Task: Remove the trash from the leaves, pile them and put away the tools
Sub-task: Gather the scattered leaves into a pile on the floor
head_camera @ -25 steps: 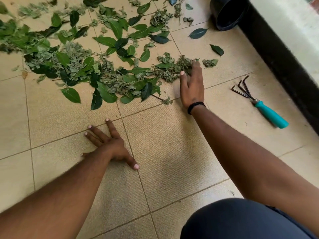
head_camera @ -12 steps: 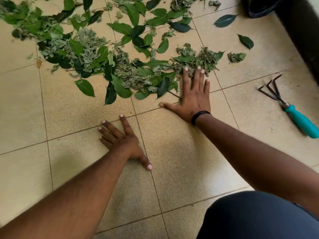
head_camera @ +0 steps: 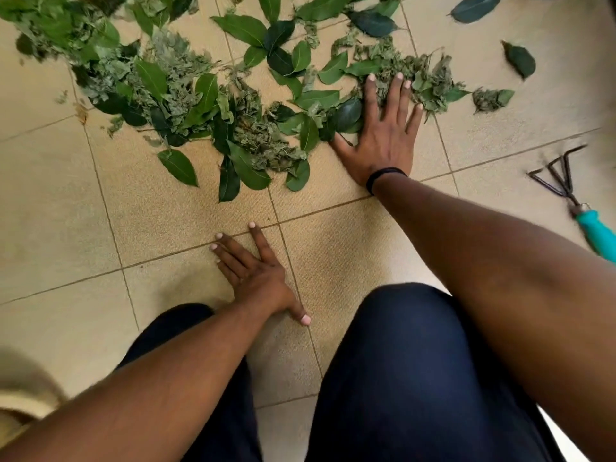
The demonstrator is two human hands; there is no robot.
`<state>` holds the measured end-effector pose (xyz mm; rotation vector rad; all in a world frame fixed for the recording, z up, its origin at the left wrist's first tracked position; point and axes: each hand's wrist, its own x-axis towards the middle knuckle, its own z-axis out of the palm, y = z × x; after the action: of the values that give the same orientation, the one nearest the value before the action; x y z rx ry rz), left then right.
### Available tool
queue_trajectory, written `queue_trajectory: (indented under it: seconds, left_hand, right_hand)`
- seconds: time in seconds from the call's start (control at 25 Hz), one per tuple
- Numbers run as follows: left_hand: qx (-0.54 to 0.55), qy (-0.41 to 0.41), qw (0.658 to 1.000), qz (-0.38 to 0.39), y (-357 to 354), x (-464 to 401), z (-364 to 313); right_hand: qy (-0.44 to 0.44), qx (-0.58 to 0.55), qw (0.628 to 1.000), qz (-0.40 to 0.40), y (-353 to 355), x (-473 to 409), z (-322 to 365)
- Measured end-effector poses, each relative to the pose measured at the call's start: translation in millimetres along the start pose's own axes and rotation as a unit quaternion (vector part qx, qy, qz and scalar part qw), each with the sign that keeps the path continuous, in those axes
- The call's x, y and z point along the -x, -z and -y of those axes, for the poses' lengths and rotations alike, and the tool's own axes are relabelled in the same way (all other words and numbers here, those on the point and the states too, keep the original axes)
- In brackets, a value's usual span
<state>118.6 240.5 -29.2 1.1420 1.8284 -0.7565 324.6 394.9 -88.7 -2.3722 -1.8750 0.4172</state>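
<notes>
While splayed flat, right hand (head_camera: 383, 141) touches leaves (head_camera: 200, 95), left hand (head_camera: 256, 275) on floor (head_camera: 166, 215)

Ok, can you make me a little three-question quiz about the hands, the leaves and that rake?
1. True or false: the right hand lies flat with its fingers on the leaves.
2. What does the left hand rest on? A) the rake B) bare floor C) the leaves
3. Fill in: the rake has a ____ handle.

Key: 1 true. 2 B, the floor. 3 teal.
</notes>
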Motion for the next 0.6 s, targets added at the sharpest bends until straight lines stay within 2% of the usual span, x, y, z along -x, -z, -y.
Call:
queue_trajectory:
  seconds: [0.08,0.16,0.24,0.28,0.36,0.44,0.52,0.6]
  left_hand:
    - [0.015,0.001,1.000,-0.008,-1,3,-1]
    - [0.058,-0.053,0.996,-0.030,-3,2,6]
    - [0.122,-0.102,0.979,-0.128,-1,-12,8]
    - [0.154,-0.081,0.966,-0.189,5,-24,0]
    - [0.185,-0.004,0.949,-0.256,32,-52,-38]
    - [0.219,0.027,0.933,-0.285,65,-70,-84]
    - [0.227,0.000,0.923,-0.312,92,-88,-123]
    - [0.216,-0.070,0.906,-0.358,99,-95,-143]
  right_hand:
    - [-0.008,0.014,1.000,0.001,2,0,2]
    - [-0.014,0.023,1.000,0.006,2,-1,3]
    - [-0.017,0.034,0.999,0.012,1,-3,3]
    - [-0.019,0.035,0.999,0.011,2,-2,1]
    - [-0.018,0.035,0.999,0.017,0,-3,3]
    - [-0.015,0.034,0.999,0.021,-1,-4,3]
    - [-0.015,0.031,0.999,0.013,-2,-6,2]
    - [-0.015,0.026,1.000,-0.001,-2,-4,2]
